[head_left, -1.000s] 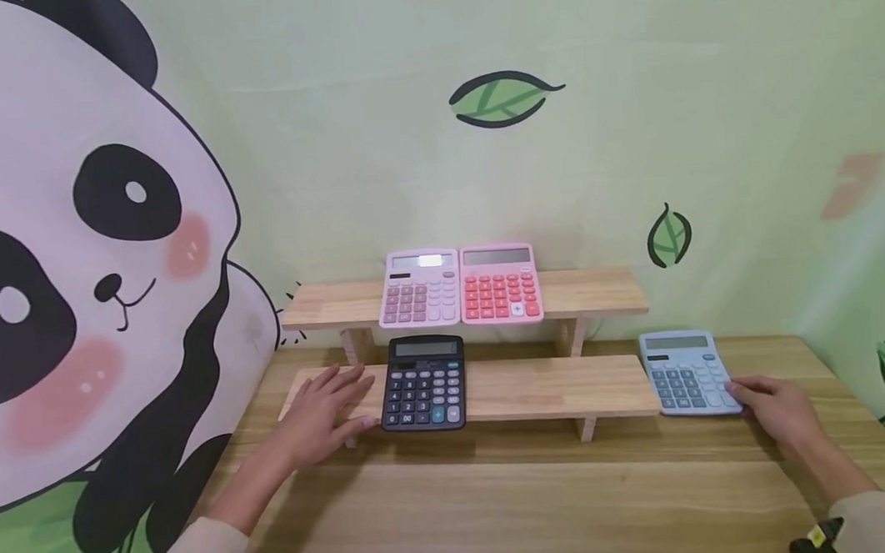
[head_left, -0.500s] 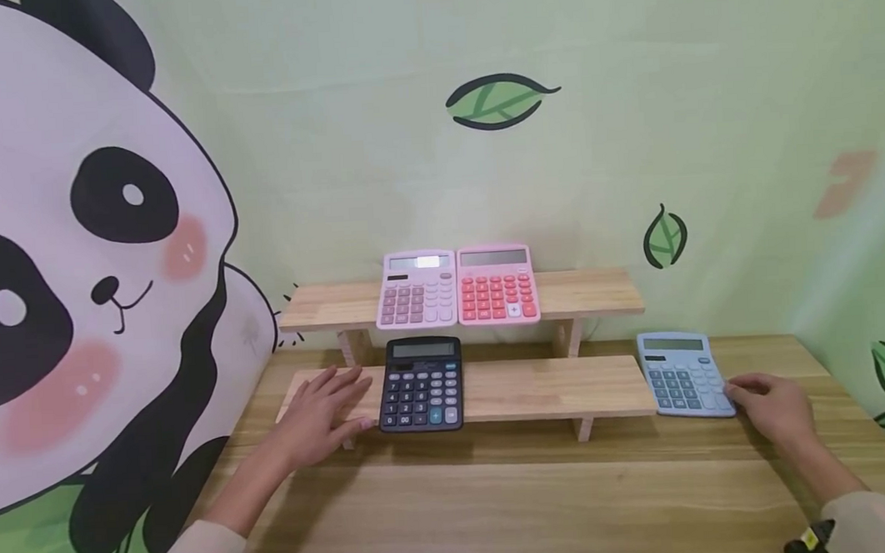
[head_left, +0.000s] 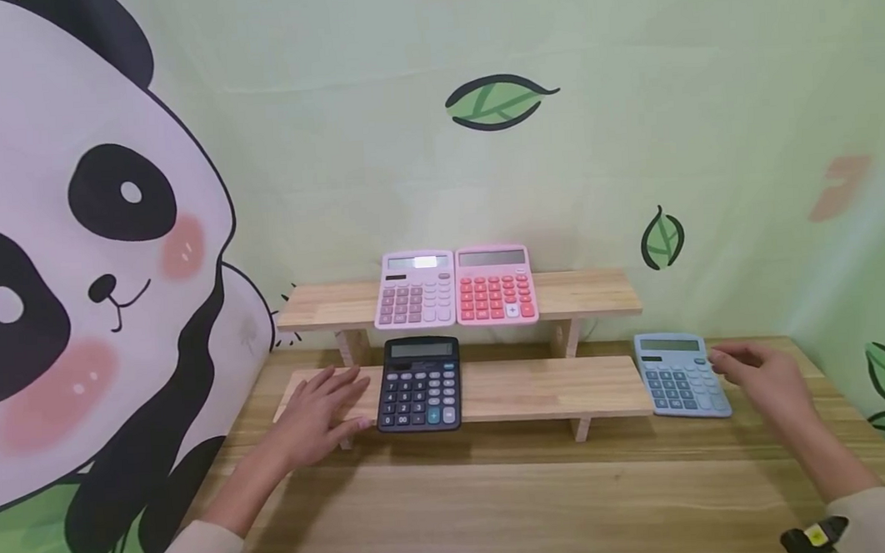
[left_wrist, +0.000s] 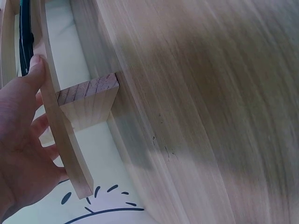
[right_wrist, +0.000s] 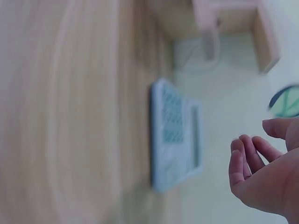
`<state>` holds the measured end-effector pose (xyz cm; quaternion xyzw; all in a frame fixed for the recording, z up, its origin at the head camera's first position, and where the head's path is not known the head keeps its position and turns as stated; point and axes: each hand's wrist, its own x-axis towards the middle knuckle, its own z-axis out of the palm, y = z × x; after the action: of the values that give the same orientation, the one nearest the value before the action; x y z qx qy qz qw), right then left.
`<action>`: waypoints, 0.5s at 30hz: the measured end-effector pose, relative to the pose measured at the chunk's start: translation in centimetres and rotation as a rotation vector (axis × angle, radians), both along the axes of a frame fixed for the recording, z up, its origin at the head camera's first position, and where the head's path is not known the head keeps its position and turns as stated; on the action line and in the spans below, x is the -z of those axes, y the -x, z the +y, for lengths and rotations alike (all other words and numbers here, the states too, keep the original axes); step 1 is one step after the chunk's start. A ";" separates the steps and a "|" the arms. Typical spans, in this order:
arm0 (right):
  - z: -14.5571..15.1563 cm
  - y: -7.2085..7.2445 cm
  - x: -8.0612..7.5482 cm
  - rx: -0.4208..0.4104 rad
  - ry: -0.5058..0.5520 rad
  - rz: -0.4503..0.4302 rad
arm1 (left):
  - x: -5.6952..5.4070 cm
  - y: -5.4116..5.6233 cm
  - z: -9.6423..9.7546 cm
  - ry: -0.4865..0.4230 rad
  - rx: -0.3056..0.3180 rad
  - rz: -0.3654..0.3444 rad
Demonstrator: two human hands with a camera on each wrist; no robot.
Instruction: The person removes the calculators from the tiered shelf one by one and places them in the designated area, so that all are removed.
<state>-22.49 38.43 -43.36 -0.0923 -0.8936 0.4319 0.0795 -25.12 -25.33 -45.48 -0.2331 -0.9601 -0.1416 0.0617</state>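
My left hand point(head_left: 318, 421) rests with spread fingers on the left end of the lower wooden shelf point(head_left: 546, 388), its thumb beside a black calculator point(head_left: 418, 386). In the left wrist view, the thumb point(left_wrist: 37, 70) lies at the board's edge close to the calculator's dark side. A blue calculator point(head_left: 681, 377) lies at the lower shelf's right end. Beside its upper right edge hovers my right hand point(head_left: 767, 380), holding nothing. The right wrist view shows loosely bent fingers point(right_wrist: 247, 161) apart from that blue calculator point(right_wrist: 175, 140).
On the upper shelf point(head_left: 586, 292) a lilac calculator point(head_left: 416, 290) and a pink calculator point(head_left: 496, 286) stand side by side. Both shelves stand on a wood-grain table point(head_left: 500, 507). A green backdrop point(head_left: 377, 171) with a printed panda point(head_left: 137, 326) rises behind and at left.
My right hand has let go of the blue calculator's lower right edge and moved up and away from it. The left hand has stayed in place. The view has shifted slightly.
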 end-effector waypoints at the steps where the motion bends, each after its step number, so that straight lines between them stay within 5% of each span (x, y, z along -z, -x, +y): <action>1: -0.7 0.0 -0.5 -0.015 0.010 0.002 | 0.0 0.0 0.0 0.000 0.000 -0.001; 15: -10.2 0.6 -5.2 -0.250 0.233 0.092 | -0.1 -0.1 0.1 -0.002 -0.004 -0.005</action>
<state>-23.14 28.27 -38.16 0.0307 -0.8374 0.5430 0.0548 -24.98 -25.18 -45.35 -0.2308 -0.9606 -0.1430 0.0597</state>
